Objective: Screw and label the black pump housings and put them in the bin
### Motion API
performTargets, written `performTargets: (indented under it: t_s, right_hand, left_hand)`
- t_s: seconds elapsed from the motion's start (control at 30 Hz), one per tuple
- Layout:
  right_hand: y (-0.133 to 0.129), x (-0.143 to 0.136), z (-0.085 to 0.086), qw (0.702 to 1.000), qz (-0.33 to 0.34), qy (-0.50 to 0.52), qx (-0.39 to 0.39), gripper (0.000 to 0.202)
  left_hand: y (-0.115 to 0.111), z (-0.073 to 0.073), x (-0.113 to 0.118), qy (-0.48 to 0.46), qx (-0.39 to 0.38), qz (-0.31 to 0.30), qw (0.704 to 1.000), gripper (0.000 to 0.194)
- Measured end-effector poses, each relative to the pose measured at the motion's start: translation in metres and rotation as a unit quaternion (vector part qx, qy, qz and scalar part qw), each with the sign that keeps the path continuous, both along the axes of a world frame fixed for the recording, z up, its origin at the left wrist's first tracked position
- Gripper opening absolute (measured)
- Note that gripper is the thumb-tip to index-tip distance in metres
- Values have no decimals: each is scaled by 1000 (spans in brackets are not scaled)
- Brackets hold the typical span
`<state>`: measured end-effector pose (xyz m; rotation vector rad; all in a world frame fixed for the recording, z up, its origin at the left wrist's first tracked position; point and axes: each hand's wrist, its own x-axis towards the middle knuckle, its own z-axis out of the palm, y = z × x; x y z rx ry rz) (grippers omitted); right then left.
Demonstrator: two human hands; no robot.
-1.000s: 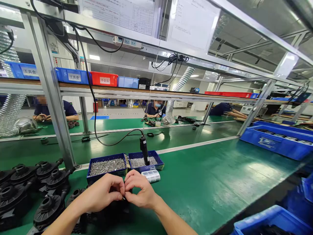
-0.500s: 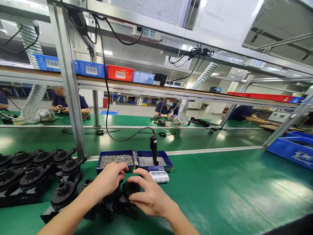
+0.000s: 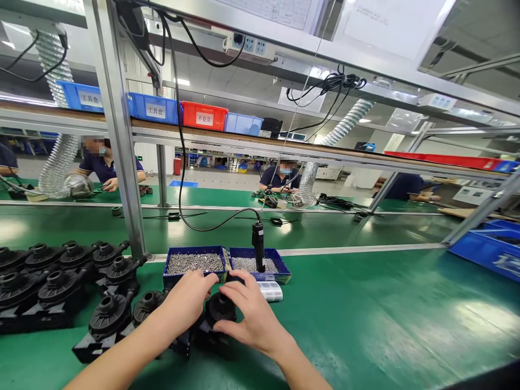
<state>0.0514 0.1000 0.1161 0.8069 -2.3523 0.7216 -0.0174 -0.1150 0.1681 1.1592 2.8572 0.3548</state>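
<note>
Holding the black part (image 3: 221,309) on the desk (image 3: 345,303), toward the front edge, the right hand (image 3: 254,319) has a wide, curved grip. The left hand (image 3: 189,300) is beside it; its fingertips are hidden, so I cannot tell its grip. Blue boxes (image 3: 194,251) sit behind.

Toward the lower left you have at least ten black housings (image 3: 108,314), some partly hidden. Lower centre shows two blue trays (image 3: 173,278) and one screwdriver (image 3: 258,246). Upper left you see two labelled blue bins (image 3: 140,108), one red bin (image 3: 204,115), one light-blue bin (image 3: 244,124).
</note>
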Motion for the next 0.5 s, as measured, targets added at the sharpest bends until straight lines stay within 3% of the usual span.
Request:
performTargets:
  t_s: [0.13, 0.3, 0.5]
  right_hand:
    - [6, -4, 1, 997, 0, -81, 15, 64]
    - [19, -2, 10, 992, 63, -113, 10, 61]
    - [23, 0, 13, 987, 66, -146, -3, 67]
  left_hand:
    - [4, 0, 7, 22, -34, -9, 999, 39]
    - [3, -2, 12, 19, -48, -26, 998, 41]
    - [-4, -1, 11, -14, 6, -43, 999, 36]
